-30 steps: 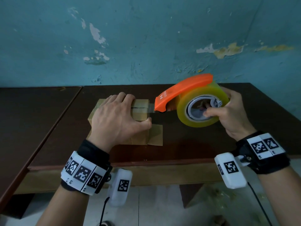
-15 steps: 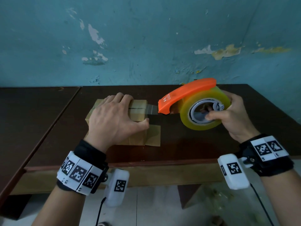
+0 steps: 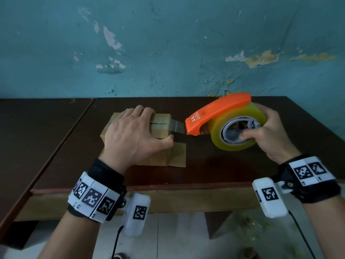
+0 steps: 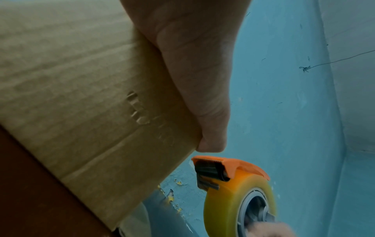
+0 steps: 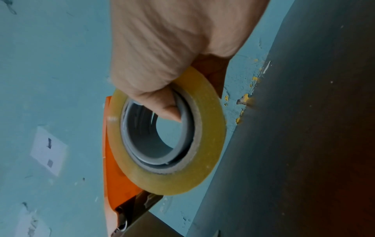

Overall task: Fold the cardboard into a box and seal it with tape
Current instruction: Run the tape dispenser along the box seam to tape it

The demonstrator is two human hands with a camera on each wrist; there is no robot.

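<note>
A small brown cardboard box (image 3: 161, 126) stands on the dark wooden table (image 3: 224, 171), one flap (image 3: 177, 155) lying flat toward me. My left hand (image 3: 134, 135) holds the box from above, fingers over the top, thumb (image 4: 192, 83) along its right side (image 4: 71, 96). My right hand (image 3: 270, 133) grips the yellowish tape roll (image 3: 220, 131) in the orange dispenser (image 3: 218, 113), thumb inside the grey core (image 5: 174, 110). A clear tape strip (image 3: 176, 126) stretches from the box's top to the dispenser's blade. The dispenser is lifted off the table, right of the box.
A second dark table (image 3: 37, 131) adjoins on the left with a narrow seam between. A peeling blue wall (image 3: 168, 53) rises directly behind both tables. Bare tabletop lies right of and in front of the box.
My right hand has drawn the dispenser to the right, away from the box, and the tape strip between them has grown longer. The left hand stays on the box.
</note>
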